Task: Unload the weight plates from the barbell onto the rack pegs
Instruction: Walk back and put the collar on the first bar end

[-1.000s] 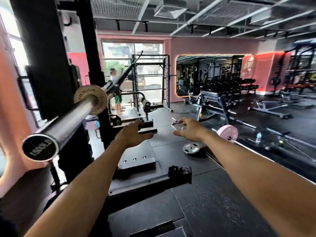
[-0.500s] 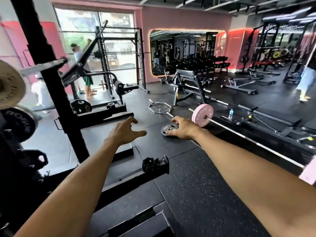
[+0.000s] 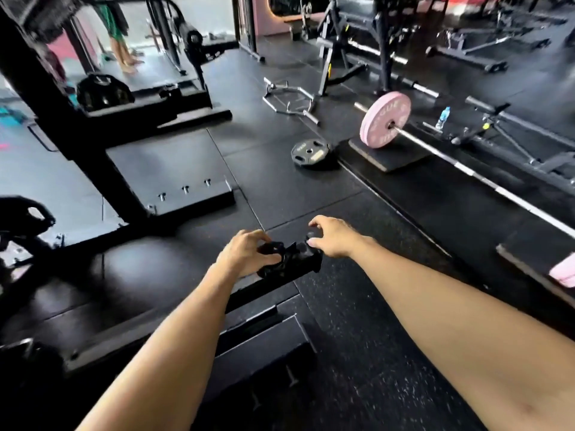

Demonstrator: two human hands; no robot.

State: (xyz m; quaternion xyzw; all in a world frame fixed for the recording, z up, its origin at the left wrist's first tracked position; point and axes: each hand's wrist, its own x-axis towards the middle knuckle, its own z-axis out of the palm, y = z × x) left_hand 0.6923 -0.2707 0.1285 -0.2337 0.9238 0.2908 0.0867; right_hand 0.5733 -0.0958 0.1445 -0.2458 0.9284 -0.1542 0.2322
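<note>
Head view: a black clamp-like part (image 3: pixel 287 255) at the end of a low rack beam (image 3: pixel 174 325) is gripped by the left hand (image 3: pixel 245 255); the right hand (image 3: pixel 334 236) touches its right end, fingers (image 3: pixel 314 225) loosely spread. The beam runs back-left. A pink plate (image 3: pixel 385 119) sits on a barbell (image 3: pixel 485 181) on the floor, well away to the front-right, nearer the right hand.

A clear water bottle (image 3: pixel 442 117) stands on the black floor near a chrome hex bar (image 3: pixel 291 99).
</note>
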